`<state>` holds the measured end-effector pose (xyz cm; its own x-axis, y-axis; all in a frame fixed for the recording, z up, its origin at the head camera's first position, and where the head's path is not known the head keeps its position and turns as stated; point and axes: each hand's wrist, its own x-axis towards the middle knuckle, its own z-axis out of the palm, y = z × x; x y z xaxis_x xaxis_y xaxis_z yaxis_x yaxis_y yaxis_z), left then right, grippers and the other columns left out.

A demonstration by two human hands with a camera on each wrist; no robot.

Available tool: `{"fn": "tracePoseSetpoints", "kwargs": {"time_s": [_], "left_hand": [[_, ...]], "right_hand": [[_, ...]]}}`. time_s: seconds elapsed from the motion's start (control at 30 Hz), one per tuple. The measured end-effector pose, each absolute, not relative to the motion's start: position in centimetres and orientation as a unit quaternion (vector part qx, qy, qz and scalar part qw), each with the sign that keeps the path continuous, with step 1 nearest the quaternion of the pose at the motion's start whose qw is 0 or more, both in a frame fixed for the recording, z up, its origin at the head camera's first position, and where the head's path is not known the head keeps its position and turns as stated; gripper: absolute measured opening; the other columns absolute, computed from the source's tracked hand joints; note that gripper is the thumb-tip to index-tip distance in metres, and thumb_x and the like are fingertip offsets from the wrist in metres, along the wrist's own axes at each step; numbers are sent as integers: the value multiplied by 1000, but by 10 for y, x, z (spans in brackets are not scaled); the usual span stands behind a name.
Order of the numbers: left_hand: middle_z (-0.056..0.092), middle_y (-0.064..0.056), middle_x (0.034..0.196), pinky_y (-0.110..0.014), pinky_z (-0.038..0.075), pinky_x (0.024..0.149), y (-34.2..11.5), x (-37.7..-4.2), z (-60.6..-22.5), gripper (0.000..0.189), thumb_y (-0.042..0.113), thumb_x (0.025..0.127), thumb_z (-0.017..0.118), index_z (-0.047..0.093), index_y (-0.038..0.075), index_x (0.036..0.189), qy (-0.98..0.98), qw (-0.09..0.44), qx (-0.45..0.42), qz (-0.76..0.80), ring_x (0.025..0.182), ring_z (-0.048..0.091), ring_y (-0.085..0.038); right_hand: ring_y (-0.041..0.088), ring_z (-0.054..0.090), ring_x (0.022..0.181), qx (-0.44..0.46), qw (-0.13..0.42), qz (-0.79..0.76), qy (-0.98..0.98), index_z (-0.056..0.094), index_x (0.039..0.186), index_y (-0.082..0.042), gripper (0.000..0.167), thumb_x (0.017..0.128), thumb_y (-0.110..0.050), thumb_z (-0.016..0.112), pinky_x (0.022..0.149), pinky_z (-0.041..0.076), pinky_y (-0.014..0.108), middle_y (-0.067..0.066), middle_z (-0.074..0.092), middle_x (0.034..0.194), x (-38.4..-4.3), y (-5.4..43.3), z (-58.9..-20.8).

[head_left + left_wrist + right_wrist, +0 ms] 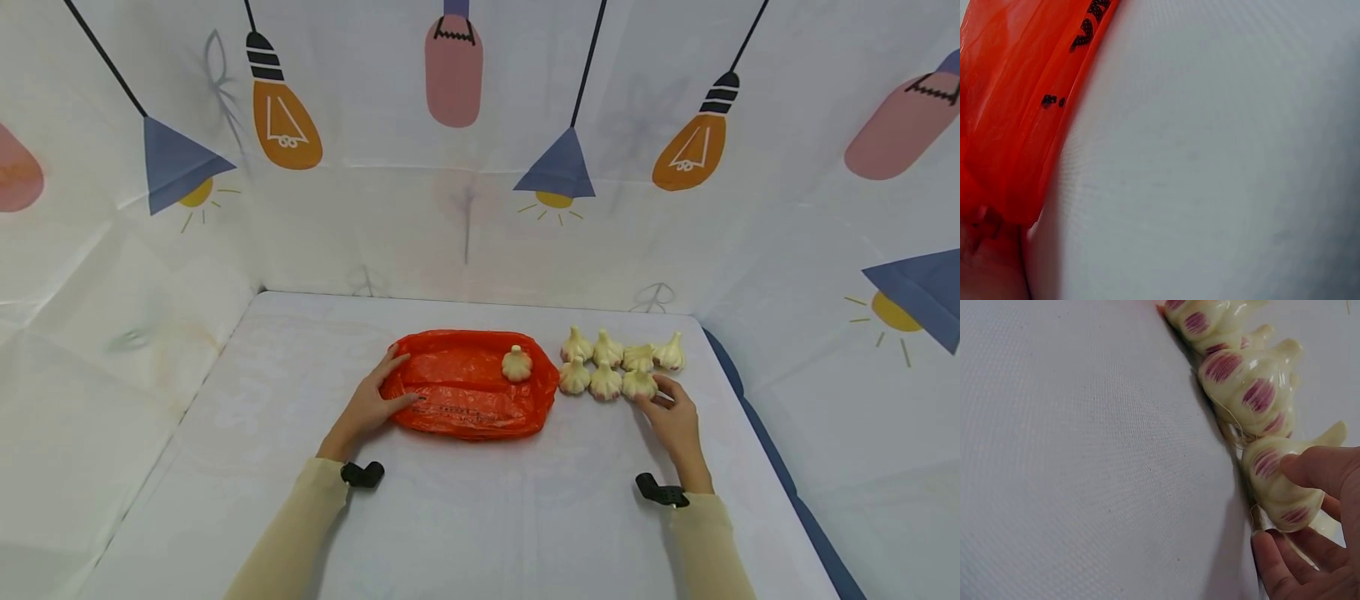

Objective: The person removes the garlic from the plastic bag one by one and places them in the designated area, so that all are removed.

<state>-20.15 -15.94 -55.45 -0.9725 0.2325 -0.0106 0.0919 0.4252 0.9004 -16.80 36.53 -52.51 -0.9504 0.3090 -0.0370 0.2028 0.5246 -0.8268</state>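
A red plastic bag point(465, 392) with black print lies spread on the table. My left hand point(371, 400) rests at its left end, thumb and fingers spread apart on the red film. In the left wrist view, only part of that hand shows beside the bag point(1016, 119). One garlic bulb point(517, 364) sits on the bag's red surface, toward its right end. To the right of the bag, several garlic bulbs point(606, 379) stand close together in two rows. My right hand point(675, 421) holds the front row's rightmost garlic bulb point(1279, 478), thumb on its side and fingers beneath.
The white table point(480, 517) is bordered at the back by a white sheet point(450, 242) printed with lamps and bulbs. Dark blue fabric point(772, 450) runs along the table's right edge. Each wrist wears a black strap device point(363, 475).
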Motion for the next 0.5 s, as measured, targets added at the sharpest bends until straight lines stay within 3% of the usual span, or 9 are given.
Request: {"fn": "tracePoseSetpoints", "kwargs": {"time_s": [0.4, 0.5], "left_hand": [[10, 2, 175, -62, 19, 126, -159, -202, -554, 81, 32, 91, 79, 38, 19, 160, 837, 73, 92, 535, 161, 8, -32], [10, 2, 175, -63, 19, 126, -159, -202, -553, 82, 33, 91, 80, 39, 20, 160, 839, 72, 91, 532, 161, 9, -32]], "right_hand": [[43, 56, 131, -135, 53, 462, -875, 42, 153, -3, 67, 98, -27, 71, 73, 40, -2, 26, 45, 154, -167, 368, -524], [43, 55, 132, -132, 48, 451, -881, 40, 154, -3, 70, 98, -30, 72, 79, 44, 3, 26, 44, 155, -167, 368, -522]]}}
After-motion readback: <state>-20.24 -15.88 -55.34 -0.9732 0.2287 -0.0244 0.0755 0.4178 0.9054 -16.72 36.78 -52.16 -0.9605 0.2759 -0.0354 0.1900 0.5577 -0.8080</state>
